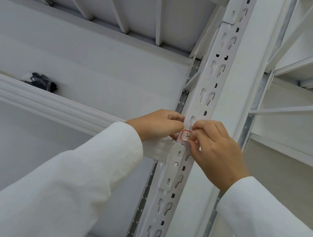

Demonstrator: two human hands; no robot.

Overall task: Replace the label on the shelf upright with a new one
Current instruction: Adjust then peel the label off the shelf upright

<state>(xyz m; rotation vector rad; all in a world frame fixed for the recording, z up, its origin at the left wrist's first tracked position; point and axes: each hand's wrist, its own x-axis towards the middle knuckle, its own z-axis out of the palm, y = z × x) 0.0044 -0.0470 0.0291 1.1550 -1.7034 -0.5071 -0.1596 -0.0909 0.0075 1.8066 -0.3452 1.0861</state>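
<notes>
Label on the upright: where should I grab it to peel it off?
Take the label by its right edge, coming from the right, where the right hand fingertips already pinch. It lies flat on the upright, so only an edge can lift.

A shelf upright of white-painted metal with a smooth, faintly glossy finish, punched with slots. A small paper label, matt white with a red printed border, sits on it. The ribbed shelf beam is the same painted metal. Both sleeves are matt off-white woven cloth. A black glossy plastic bag lies on the shelf.
</notes>
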